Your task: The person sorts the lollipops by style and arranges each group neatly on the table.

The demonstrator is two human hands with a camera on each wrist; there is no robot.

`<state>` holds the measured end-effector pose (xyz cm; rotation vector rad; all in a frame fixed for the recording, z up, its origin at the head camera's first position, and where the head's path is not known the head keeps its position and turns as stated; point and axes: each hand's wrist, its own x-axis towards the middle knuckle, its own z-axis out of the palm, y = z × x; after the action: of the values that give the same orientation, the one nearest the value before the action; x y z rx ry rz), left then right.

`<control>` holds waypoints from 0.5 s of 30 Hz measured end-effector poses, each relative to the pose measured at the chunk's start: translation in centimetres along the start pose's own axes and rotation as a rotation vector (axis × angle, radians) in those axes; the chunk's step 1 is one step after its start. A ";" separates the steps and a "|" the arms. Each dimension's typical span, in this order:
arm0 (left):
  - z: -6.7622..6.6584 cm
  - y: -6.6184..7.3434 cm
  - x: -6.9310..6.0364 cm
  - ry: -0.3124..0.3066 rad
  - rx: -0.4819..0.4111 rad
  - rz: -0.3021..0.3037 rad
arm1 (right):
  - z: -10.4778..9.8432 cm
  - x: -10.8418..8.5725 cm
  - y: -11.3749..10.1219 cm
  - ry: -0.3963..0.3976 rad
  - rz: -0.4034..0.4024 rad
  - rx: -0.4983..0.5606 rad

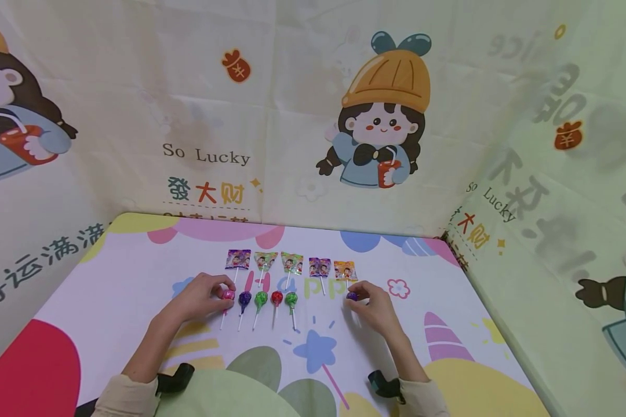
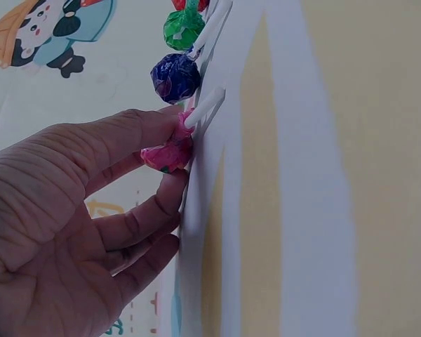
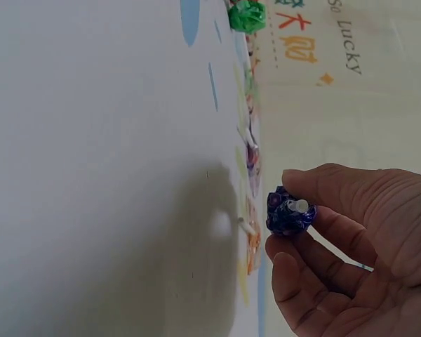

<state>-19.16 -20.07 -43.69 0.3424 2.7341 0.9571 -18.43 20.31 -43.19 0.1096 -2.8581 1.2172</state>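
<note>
My left hand [image 1: 204,298] pinches a pink-wrapped lollipop [image 2: 170,151] between thumb and fingers at the left end of a row, its white stick toward me. Beside it lie a dark purple lollipop [image 1: 244,300], a green lollipop [image 1: 261,300], a red lollipop [image 1: 277,299] and another green lollipop [image 1: 291,300]. Further right, my right hand [image 1: 372,307] holds a purple-blue lollipop [image 3: 289,212] by its round head, with the stick end facing the right wrist camera. That hand is just below an orange flat-packed lollipop [image 1: 345,271].
Behind the row lie more lollipops in flat packets: a purple packet [image 1: 238,260], two green packets, one being the left [image 1: 265,260], and another purple packet [image 1: 320,267]. The patterned table [image 1: 135,278] ends at printed cloth walls [image 1: 292,116] behind and at the sides.
</note>
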 end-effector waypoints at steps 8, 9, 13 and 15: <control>0.1 0.1 0.0 0.002 0.010 -0.008 | 0.9 0.1 -0.6 -0.018 -0.042 0.013; 0.1 0.1 0.0 0.002 0.010 -0.009 | 1.0 0.1 -0.6 -0.022 -0.048 0.017; 0.2 0.0 0.0 0.002 0.012 -0.012 | 1.5 0.2 -1.0 -0.038 -0.052 0.019; 0.2 0.0 0.0 0.003 0.013 -0.014 | 1.7 0.2 -1.2 -0.044 -0.048 0.020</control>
<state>-19.07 -19.95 -43.83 0.3238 2.7429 0.9370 -18.55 18.24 -43.50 0.2075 -2.8631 1.2499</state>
